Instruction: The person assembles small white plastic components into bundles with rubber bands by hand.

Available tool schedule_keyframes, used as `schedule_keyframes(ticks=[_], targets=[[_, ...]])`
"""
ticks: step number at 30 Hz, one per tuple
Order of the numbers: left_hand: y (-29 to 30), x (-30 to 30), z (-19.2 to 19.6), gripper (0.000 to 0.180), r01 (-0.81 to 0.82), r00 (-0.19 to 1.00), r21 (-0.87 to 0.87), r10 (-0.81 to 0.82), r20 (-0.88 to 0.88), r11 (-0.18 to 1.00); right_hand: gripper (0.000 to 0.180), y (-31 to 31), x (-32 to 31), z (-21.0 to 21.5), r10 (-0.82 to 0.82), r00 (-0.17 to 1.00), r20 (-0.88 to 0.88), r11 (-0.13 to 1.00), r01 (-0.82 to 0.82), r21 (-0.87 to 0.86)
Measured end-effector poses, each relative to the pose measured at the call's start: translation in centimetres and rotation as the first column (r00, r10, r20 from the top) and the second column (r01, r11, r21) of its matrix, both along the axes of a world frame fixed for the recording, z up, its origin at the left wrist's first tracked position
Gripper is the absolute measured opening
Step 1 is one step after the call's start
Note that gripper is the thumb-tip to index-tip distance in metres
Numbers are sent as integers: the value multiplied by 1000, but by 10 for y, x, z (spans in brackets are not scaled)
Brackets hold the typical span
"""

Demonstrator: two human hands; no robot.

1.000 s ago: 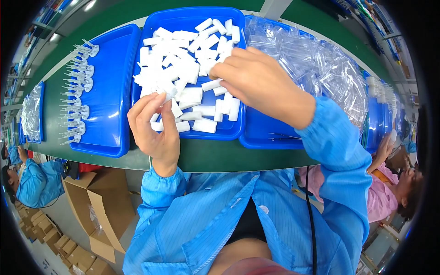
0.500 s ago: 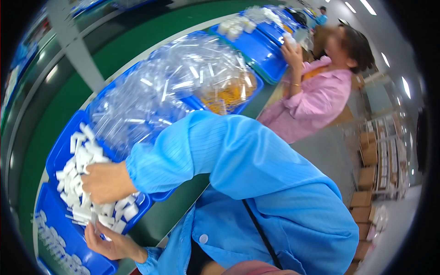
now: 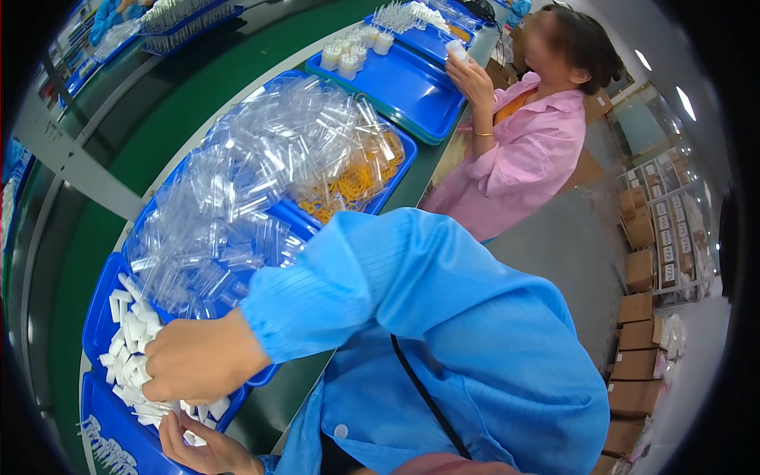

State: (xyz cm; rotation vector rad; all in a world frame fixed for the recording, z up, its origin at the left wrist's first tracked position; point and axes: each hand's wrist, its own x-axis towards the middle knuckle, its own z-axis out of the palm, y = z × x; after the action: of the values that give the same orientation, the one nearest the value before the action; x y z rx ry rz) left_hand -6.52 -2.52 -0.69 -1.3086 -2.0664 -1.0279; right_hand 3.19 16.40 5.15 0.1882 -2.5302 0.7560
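My right hand (image 3: 202,360) reaches over a heap of white plastic pieces (image 3: 127,348) in a blue tray (image 3: 99,309) at the left. Its fingers are curled down, and the hand itself hides whatever is in them. Just below and nearer, my left hand (image 3: 207,450) is raised with thumb and fingertips closed together. A small, clear plastic piece (image 3: 174,408) shows at those fingertips, partly covered by the right hand, so its full shape is hidden.
Beyond lies a blue tray of clear plastic tubes (image 3: 237,182) and orange rubber bands (image 3: 352,182). A blue tray (image 3: 103,396) with translucent parts (image 3: 107,451) sits nearest. Farther, a person in pink (image 3: 522,158) holds a white cylinder (image 3: 457,51) by a tray of white-capped pots (image 3: 348,63).
My head view has shifted. My right hand has moved closer to my left, now partly covering the clear piece at its fingertips. The person in pink still holds the white cylinder.
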Motion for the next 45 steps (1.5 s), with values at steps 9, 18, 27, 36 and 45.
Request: schedule_keyframes(ticks=[9,18,27,36,45], targets=[[48,66,24,31,465,883,-48,-460,93,884,17,19,115,21,-197,980,17,572,129,-810],[84,107,40,36,668,744,-120,-656,130,734,27,54,165,11,-590,805,-65,131,16,-991],[103,120,41,33,755,655,-42,-750,92,654,21,62,178,0,-665,746,46,281,307,-909],[98,108,36,37,736,676,-79,-732,80,672,20,64,160,-10,-645,764,25,496,443,-747],[95,102,31,36,716,693,-39,-703,161,697,12,64,152,-7,-567,815,-118,778,483,-402]])
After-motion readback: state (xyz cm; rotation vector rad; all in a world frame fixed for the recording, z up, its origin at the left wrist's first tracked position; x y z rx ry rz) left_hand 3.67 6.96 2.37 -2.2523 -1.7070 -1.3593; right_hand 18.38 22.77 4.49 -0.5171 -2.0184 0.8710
